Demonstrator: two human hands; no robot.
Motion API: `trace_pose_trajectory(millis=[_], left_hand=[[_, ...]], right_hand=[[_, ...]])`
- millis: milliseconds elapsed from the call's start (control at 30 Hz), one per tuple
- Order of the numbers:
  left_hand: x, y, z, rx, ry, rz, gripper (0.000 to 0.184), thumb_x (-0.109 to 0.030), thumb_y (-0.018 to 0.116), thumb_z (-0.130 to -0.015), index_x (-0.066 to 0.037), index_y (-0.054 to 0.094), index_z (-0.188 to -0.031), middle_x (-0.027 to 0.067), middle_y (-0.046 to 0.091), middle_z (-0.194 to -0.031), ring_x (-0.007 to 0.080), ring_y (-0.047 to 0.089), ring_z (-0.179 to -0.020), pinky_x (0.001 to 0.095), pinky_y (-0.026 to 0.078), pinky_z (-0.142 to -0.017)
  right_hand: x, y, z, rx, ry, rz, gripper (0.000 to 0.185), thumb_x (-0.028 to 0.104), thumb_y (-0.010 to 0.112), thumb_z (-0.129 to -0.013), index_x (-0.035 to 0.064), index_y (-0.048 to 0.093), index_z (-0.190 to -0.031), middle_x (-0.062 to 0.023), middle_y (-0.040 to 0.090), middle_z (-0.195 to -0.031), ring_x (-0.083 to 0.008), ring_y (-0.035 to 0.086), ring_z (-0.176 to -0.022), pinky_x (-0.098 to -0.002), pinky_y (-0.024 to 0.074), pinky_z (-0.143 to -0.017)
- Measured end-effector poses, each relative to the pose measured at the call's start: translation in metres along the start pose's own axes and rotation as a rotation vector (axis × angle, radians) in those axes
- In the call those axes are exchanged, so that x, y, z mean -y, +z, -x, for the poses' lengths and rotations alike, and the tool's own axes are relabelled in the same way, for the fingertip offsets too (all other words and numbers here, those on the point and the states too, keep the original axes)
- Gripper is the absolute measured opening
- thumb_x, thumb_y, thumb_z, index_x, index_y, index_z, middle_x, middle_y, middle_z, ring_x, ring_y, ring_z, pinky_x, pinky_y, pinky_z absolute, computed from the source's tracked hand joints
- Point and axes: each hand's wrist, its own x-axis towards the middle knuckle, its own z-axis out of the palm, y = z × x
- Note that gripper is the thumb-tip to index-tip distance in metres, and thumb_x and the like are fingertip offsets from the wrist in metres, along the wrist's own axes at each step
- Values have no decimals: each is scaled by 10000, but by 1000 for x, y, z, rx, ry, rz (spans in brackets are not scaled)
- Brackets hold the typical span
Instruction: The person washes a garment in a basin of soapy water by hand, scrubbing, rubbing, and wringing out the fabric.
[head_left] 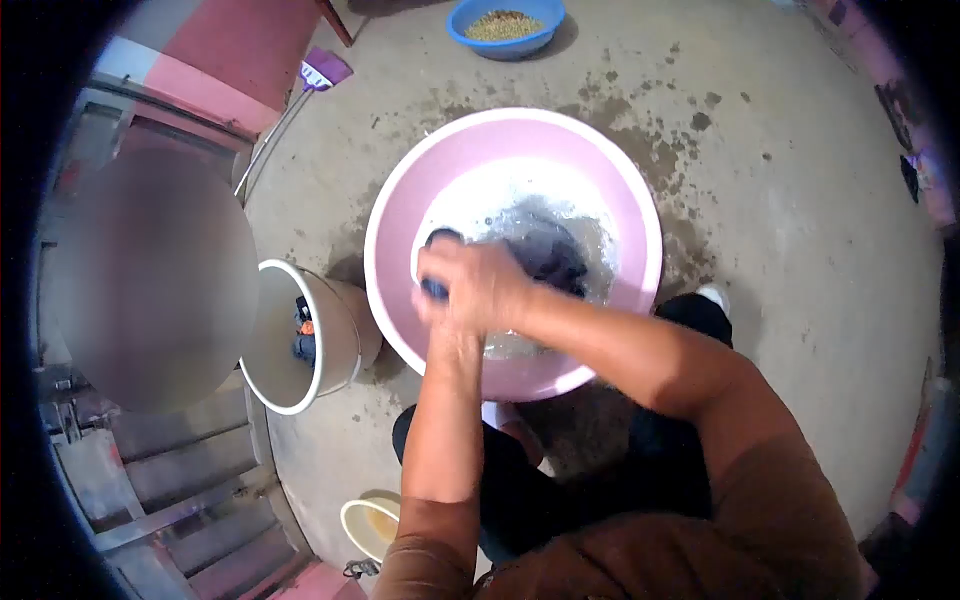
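Dark cloth (434, 289) is clasped between the left grip (442, 310) and right grip (488, 282); it is best squeezed low over the basin (400, 180) beneath, clear of the soaked bundle (550, 252) to their right.

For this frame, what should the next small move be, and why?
Probably a rub of the bunched dark cloth between the two hands: they are together around it over the pink basin, where whitish, sudsy-looking water lies.

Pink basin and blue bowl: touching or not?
Apart. The head view shows a strip of floor between the near side of the blue bowl and the far rim of the pink basin.
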Motion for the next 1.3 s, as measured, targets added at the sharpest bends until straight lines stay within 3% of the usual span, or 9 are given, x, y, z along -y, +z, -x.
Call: trace_pose_trajectory(millis=[33, 133, 233, 267, 400, 567, 667, 867, 1300], left_hand=[[1, 22, 6, -23, -196, 404, 434, -473, 444, -896, -108, 559, -1101, 87, 585, -1098, 247, 580, -970, 372, 483, -864], [4, 48, 17, -304, -180, -1, 465, -454, 390, -901, -83, 578, -1110, 98, 615, -1079, 259, 604, -960, 407, 498, -829], [-6, 40, 6, -357, -109, 61, 543, -522, 377, -876, -65, 592, -1077, 109, 636, -1031, 250, 618, -876, 400, 515, -775], [3, -27, -19, 156, -113, 199, 556, -531, 382, -856, -55, 590, -1052, 120, 636, -1006, 269, 615, -907, 412, 509, -817], [-8, 35, 2, -262, -231, 106, 439, -446, 386, -873, -72, 595, -973, 111, 636, -988, 256, 622, -858, 414, 528, -761], [-17, 30, 13, -146, -239, -63, 357, -325, 425, -898, -56, 630, -1013, 102, 683, -994, 247, 651, -927, 442, 529, -774], [-29, 29, 16, -78, -134, -33, 383, -306, 511, -943, -5, 596, -1164, 114, 651, -1144, 253, 619, -1045, 374, 445, -973], [-34, 16, 16, -96, -76, -119, 396, -305, 524, -959, 13, 568, -1190, 116, 618, -1184, 242, 578, -1096, 382, 417, -995], [-42, 9, 14, -56, -79, -378, 343, -315, 607, -925, -26, 596, -1110, 83, 636, -1033, 158, 590, -967, 291, 452, -900]], right_hand=[[-25, 21, -3, 157, 379, -244, 304, 373, 614, -774, 76, 617, -834, -200, 647, -937, -382, 629, -939, -469, 500, -841], [-93, 46, -4, 59, 556, -109, 288, 347, 632, -772, 63, 608, -815, -181, 627, -692, -392, 637, -709, -446, 534, -672], [-37, 35, -3, -25, 522, -313, 213, 246, 626, -774, 39, 577, -765, -195, 612, -698, -373, 631, -673, -452, 503, -615], [-14, 34, 5, 55, 388, -348, 181, 225, 623, -768, 52, 572, -772, -193, 603, -691, -379, 629, -684, -454, 500, -621], [-38, 32, 0, 0, 428, -216, 204, 218, 615, -783, 25, 551, -781, -216, 604, -709, -421, 614, -709, -489, 489, -640], [-119, 30, -1, 64, 662, -267, 460, 411, 554, -896, -41, 622, -840, -262, 641, -798, -389, 643, -780, -457, 491, -747], [-127, 3, -10, 273, 927, -573, 512, 489, 527, -940, -4, 645, -870, -43, 601, -766, -136, 537, -743, -328, 469, -708], [-114, -29, -22, 332, 1081, -1071, 523, 464, 593, -914, -14, 582, -1127, -139, 618, -1072, -186, 611, -976, -305, 502, -843], [-117, -21, -26, 383, 1011, -961, 418, 367, 686, -871, 19, 591, -1084, -71, 617, -979, -144, 614, -912, -285, 530, -782]])
